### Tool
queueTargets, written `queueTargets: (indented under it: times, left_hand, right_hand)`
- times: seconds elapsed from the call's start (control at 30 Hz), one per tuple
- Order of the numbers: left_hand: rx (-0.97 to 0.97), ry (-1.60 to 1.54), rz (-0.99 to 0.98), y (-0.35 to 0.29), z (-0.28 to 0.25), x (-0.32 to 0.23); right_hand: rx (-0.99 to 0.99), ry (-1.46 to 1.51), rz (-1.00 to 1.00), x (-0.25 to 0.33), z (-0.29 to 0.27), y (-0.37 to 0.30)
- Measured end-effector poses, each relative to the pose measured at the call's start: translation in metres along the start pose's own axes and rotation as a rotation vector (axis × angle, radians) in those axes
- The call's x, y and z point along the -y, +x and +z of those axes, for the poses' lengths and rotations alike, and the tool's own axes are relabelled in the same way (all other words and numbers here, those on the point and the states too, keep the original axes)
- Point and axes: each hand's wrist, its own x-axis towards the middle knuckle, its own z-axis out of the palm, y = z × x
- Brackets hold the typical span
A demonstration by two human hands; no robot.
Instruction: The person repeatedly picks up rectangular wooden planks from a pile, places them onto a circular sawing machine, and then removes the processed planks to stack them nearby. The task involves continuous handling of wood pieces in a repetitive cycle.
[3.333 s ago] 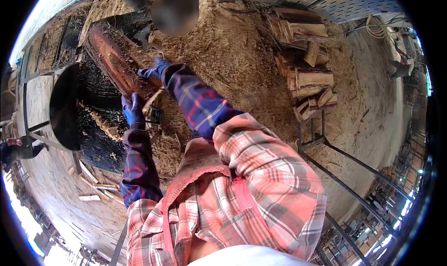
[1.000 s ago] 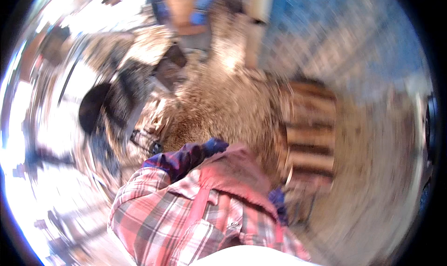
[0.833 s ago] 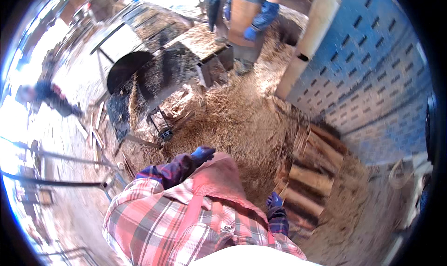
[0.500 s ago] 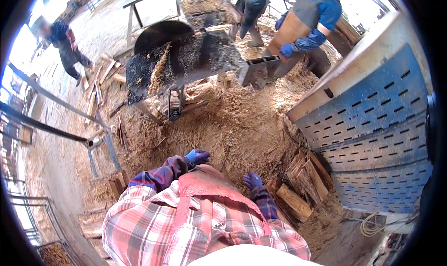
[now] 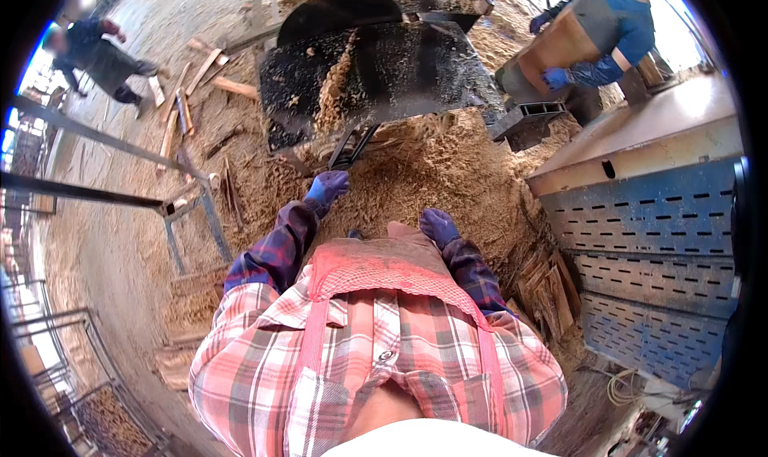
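My left hand point(image 5: 326, 188), in a blue-purple glove, reaches forward over the sawdust-covered ground, short of the near edge of a black steel table point(image 5: 400, 69). Its fingers are loosely bent, and nothing shows in them. In front of my body on the right, my right hand point(image 5: 438, 226) wears the same kind of glove. It hangs loosely half open, holding nothing that I can see. A red mesh-edged apron point(image 5: 376, 265) covers my front between the hands. Sawdust and chips lie scattered on the black table, with a ridge of them down its left part.
At the right stands a large slotted blue metal panel point(image 5: 648, 241), with split wood point(image 5: 556, 293) stacked beside it. A co-worker in a brown apron point(image 5: 552, 45) stands beyond the table; another person point(image 5: 104, 57) is at far left. A metal frame point(image 5: 104, 141) extends along the left.
The black table and the panel sit differently in view as I have shifted and turned. My left hand has moved forward toward the table. My right hand has also come forward.
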Motion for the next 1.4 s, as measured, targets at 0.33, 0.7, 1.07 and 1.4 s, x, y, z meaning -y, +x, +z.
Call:
queueTargets:
  times: [0.33, 0.7, 1.07, 1.4]
  left_hand:
    - [0.084, -0.051, -0.055, 0.041, 0.005, -0.01]
    - [0.205, 0.123, 0.136, 0.151, 0.109, -0.138]
    - [0.476, -0.228, -0.027, 0.288, 0.277, -0.231]
    - [0.274, -0.267, -0.107, 0.325, 0.288, -0.227]
  right_hand:
    - [-0.069, -0.255, -0.076, 0.071, 0.02, 0.037]
    - [-0.673, -1.175, -0.532, 0.414, -0.085, 0.164]
    - [-0.461, -1.581, -0.172, 0.496, -0.054, 0.15]
    - [-0.615, -1.244, -0.657, 0.524, -0.202, 0.313]
